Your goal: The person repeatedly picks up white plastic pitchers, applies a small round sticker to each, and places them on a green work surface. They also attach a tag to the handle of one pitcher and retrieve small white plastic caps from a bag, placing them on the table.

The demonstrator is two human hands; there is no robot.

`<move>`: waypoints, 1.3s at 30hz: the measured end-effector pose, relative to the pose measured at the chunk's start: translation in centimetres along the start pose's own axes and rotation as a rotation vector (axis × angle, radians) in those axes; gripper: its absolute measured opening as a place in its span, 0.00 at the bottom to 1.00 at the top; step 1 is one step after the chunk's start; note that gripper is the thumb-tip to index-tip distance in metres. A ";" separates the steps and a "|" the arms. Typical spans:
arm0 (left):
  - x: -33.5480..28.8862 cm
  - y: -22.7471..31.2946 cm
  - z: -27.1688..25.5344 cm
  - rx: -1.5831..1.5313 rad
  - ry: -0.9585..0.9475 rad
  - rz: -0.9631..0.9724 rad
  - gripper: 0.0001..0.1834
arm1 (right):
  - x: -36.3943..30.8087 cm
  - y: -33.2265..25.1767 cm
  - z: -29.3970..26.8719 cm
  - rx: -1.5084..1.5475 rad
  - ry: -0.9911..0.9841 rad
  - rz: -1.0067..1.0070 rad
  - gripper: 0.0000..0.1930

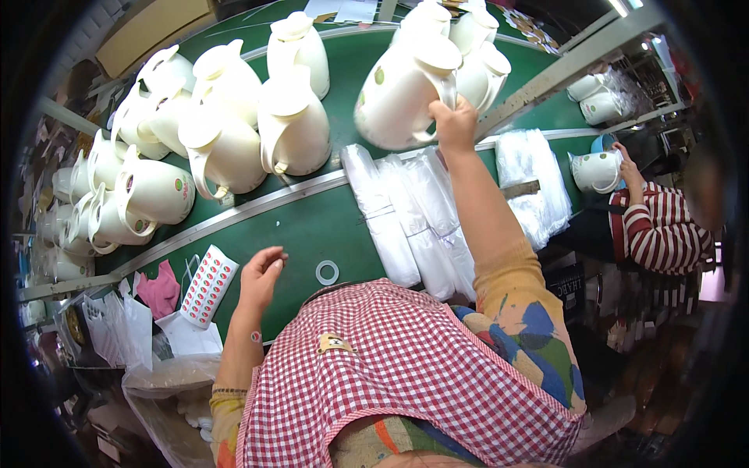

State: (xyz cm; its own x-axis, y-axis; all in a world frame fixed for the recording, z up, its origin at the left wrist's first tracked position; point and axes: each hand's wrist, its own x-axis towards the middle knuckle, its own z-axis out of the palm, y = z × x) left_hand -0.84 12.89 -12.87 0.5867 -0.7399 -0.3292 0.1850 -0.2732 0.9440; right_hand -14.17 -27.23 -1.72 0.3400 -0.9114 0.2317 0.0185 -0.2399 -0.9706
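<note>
My right hand (455, 125) is closed round the handle of a cream jug (396, 97), which is tilted and slightly blurred above the back of the green bench. Other cream jugs (468, 78) stand just behind it. My left hand (263, 277) is over the near part of the bench, its fingers stretched loosely and nothing visible in them. Beside that hand lies a white sheet of red round stickers (209, 287). A pale ring like a tape roll (318, 272) rests to its right. One small round sticker (256, 337) is on my left forearm.
Several cream jugs (226, 148) crowd the back and left. Clear plastic bags (413, 214) lie in stacks at the middle, with more bags (538, 175) farther right. A metal rail (257, 204) crosses the bench. At right, a person in striped sleeves (663, 230) handles another jug (594, 171).
</note>
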 end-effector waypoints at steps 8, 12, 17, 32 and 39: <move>9.7 4.8 -1.2 0.024 0.178 0.308 0.21 | 7.4 12.0 1.3 -0.362 0.319 -0.110 0.12; 14.6 6.8 2.0 0.121 0.203 0.326 0.17 | 8.6 15.3 -1.5 -0.409 0.277 -0.079 0.15; 17.4 6.1 2.4 -0.261 0.026 0.281 0.11 | 3.3 10.1 -2.3 -0.673 0.373 -0.461 0.19; 2.5 10.1 3.6 -0.006 -0.207 0.147 0.13 | -9.4 -4.3 7.1 -0.648 -0.835 -0.543 0.40; 1.4 7.0 2.7 0.063 -0.207 0.222 0.15 | -10.9 -3.9 6.4 -0.619 -1.010 -0.674 0.38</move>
State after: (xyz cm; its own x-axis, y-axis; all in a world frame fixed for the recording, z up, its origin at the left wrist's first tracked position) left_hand -0.86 8.28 -6.82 0.4328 -0.8937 -0.1186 0.0173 -0.1233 0.9922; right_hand -11.93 -14.18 -0.83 0.9711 0.0167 0.2379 0.1229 -0.8899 -0.4392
